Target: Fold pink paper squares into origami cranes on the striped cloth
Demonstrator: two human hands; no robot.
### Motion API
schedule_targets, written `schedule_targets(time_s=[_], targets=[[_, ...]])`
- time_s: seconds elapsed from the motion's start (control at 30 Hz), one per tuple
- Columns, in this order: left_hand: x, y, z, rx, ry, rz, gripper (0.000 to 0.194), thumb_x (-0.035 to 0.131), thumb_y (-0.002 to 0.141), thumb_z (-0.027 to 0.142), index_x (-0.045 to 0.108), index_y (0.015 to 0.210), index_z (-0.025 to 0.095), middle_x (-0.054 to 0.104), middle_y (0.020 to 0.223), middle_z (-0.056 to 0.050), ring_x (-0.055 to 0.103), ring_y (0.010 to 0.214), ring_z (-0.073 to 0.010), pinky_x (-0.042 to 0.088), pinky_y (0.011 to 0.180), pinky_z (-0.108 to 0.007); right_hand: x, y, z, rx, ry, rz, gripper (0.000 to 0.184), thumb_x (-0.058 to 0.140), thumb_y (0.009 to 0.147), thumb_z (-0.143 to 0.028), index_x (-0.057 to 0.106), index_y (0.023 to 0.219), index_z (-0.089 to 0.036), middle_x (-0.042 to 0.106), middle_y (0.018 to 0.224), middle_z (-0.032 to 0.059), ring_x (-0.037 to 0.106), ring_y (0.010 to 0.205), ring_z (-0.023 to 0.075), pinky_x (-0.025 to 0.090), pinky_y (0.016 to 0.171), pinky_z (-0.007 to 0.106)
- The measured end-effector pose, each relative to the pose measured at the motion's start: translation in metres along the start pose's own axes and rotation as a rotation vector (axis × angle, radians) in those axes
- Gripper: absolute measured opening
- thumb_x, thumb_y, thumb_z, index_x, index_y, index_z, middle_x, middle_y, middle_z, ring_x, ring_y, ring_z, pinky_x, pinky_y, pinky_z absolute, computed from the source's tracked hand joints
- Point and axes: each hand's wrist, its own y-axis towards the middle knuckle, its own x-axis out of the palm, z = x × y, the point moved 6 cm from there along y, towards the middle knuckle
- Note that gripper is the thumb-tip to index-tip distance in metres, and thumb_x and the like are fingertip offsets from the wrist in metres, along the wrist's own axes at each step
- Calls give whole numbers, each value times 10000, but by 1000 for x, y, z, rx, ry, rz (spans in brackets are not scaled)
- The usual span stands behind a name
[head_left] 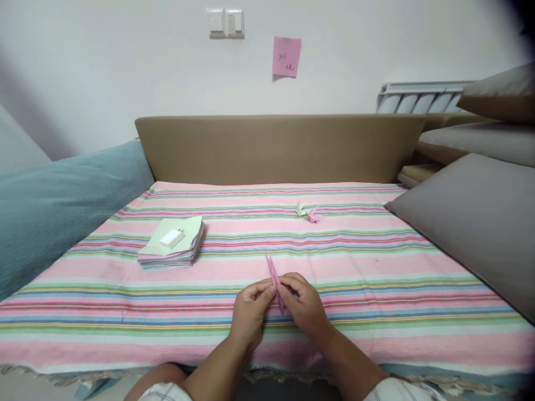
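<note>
A narrow folded piece of pink paper (272, 269) stands nearly on edge between my two hands, above the striped cloth. My left hand (251, 306) pinches it from the left with thumb and fingertips. From the other side, my right hand (304, 303) pinches the same paper, its thumb close to the left thumb. The paper's upper end splits into two thin points, and its lower tip shows below the thumbs. Farther off lie two small folded paper figures, a pale green one (300, 209) and a pink one (313, 216), side by side.
At the left, a white charger plug (171, 239) lies on a stack of coloured paper (169, 260). The striped cloth (234, 206) covers the surface. A brown backrest (280, 149) stands behind it, a blue cushion (75, 189) left, grey cushions (472, 206) right.
</note>
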Motion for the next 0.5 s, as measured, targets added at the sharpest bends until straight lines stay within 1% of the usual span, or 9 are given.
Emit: schedule_targets(time_s=[0.1, 0.23, 0.33, 0.5], targets=[[-2, 0, 1, 7, 4, 3, 203, 749, 625, 283, 726, 761, 135, 713, 842, -94, 626, 851, -229, 447, 869, -359, 2, -1, 0, 6, 40, -59, 202, 545, 804, -281, 670, 939, -196, 592, 870, 53, 570, 766, 159, 474, 687, 258], [-1, -1, 1, -6, -12, -7, 193, 743, 633, 293, 719, 732, 129, 710, 791, -88, 623, 799, -209, 458, 832, -336, 2, 0, 4, 22, 73, -83, 193, 580, 787, -294, 680, 927, -205, 587, 849, 46, 562, 720, 150, 477, 659, 261], [-2, -1, 2, -12, -28, -4, 184, 760, 607, 284, 711, 695, 130, 702, 754, -74, 616, 766, -194, 465, 796, -314, 2, 0, 6, 35, 94, -96, 185, 574, 793, -300, 680, 913, -206, 587, 854, 49, 572, 760, 160, 482, 666, 265], [-5, 0, 4, -13, -19, 52, 179, 789, 555, 260, 677, 622, 137, 688, 733, -47, 597, 704, -157, 461, 717, -269, 4, -1, 7, 42, 138, -127, 173, 573, 805, -320, 674, 890, -208, 584, 864, 45, 574, 835, 174, 475, 728, 282]])
